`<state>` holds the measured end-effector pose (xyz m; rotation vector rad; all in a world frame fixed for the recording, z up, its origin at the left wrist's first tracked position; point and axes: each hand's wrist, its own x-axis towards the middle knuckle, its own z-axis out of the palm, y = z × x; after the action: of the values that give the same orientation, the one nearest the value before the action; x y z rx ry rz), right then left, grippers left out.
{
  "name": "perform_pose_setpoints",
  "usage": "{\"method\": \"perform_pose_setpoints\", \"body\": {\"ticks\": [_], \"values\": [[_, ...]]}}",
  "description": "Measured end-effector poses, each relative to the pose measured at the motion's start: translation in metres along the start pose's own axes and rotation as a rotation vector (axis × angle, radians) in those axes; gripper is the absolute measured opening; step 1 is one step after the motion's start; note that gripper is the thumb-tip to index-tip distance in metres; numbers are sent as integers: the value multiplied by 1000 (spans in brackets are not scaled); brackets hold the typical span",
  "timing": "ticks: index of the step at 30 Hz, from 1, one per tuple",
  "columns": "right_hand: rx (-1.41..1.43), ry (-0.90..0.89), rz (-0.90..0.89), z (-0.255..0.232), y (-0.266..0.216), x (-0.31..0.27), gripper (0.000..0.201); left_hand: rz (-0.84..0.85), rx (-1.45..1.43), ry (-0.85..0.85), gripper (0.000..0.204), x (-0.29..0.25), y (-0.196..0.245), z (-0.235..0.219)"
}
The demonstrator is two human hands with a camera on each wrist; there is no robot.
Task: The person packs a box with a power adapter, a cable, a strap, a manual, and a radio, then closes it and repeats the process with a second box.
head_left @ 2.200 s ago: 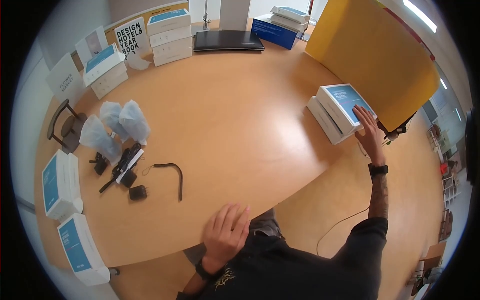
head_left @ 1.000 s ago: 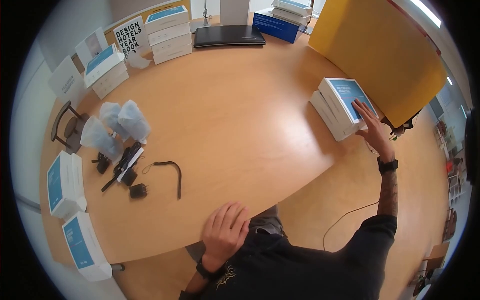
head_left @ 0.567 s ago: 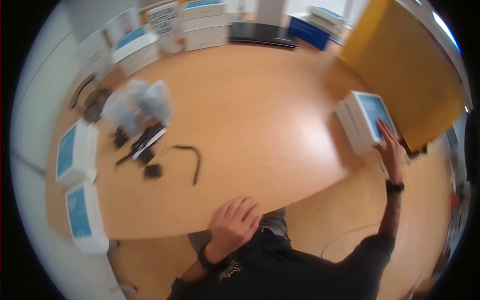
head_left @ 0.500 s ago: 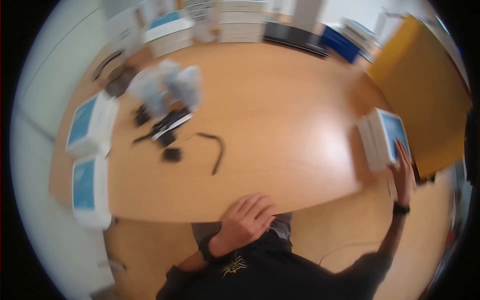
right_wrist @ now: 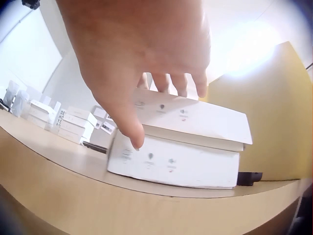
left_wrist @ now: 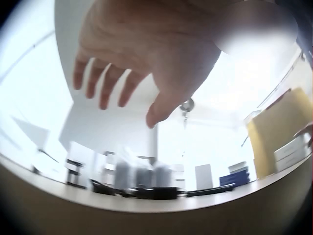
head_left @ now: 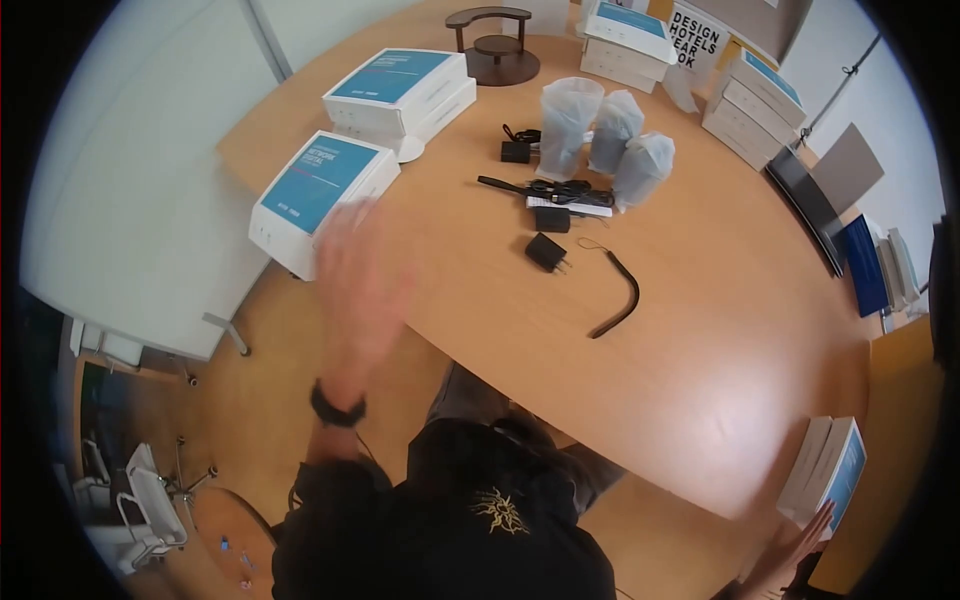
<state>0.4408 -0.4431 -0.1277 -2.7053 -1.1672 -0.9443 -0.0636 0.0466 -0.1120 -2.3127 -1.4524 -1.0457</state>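
White upper box (right_wrist: 190, 115), blue label on its top face: fingers of the right grip (head_left: 792, 560) rest over it, digits apart, thumb down along the side of the stack; not clamped. This box lies slightly askew on the lower box (right_wrist: 171, 164), both at the right end of the table (head_left: 730, 400), close to the near edge. Yellow panel (right_wrist: 274, 117) stands just beside them. Left grip (left_wrist: 142, 44) raised, fingers and thumb spread apart, nothing held; blurred in the head view, where it overlaps the near corner of the left box (head_left: 320, 185). Contact there: cannot tell. Left box sits at the table's left edge, with a pair of stacked boxes (head_left: 400, 95) adjoining. Further in from that edge: three wrapped items (head_left: 615, 135) in pale translucent bags, upright or leaning, and in front of them black cables (head_left: 570, 192), black power adapters (head_left: 546, 252) and a curved black strap (head_left: 625, 285). Dark wooden stand (head_left: 497, 55) near the far left edge. Along the far edge: two further box stacks (head_left: 755, 110), a lettered book (head_left: 693, 40) between them, a flat black case (head_left: 806, 210), and a blue box (head_left: 865, 265) with white boxes against it.
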Motion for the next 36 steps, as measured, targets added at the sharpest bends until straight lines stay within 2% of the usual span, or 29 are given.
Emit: {"method": "perform_pose_setpoints", "body": {"ticks": [1,2,4,5,6,7,12,14,16,17,18,19,21,26,28,31,36], "values": [[-19,57,4,2,-12,1,74,-118,122,-9,80,-1,-19,-3],[-39,113,11,5,-18,-4,73,-120,130,-6,80,-2,-37,-6],[-122,121,59,-4,-49,4,71,-202,333,-160,103,-2,-65,-10],[-76,134,63,-5,-58,4,71,-196,333,-160,103,-4,-71,-13],[-30,148,67,-5,-64,5,72,-208,330,-270,110,-8,-74,-15],[16,163,71,-3,-70,7,73,-221,328,-380,117,-11,-75,-17],[250,241,67,7,-100,18,84,-165,328,-404,124,-24,-41,-32],[312,264,41,6,-125,25,78,-158,341,-397,123,-34,-34,-34],[435,310,-13,4,-156,32,72,0,194,-306,115,-50,-33,-29],[494,331,-37,2,-169,35,72,37,167,-237,91,-57,-29,-25],[551,349,-55,0,-180,38,73,31,174,-240,91,-67,-32,-20],[450,340,-116,-4,-187,43,65,80,143,-139,80,-77,-35,-12],[505,323,-128,-1,-202,44,66,130,65,29,54,-85,-19,-9],[724,351,-139,9,-229,50,65,223,101,28,56,-113,26,-16],[751,348,-113,6,-240,51,61,258,25,-78,51,-121,47,-31],[882,260,-95,-2,-253,51,57,328,-50,-128,43,-133,76,-50],[992,229,-122,0,-265,46,54,458,-125,-96,30,-147,84,-63]]}}
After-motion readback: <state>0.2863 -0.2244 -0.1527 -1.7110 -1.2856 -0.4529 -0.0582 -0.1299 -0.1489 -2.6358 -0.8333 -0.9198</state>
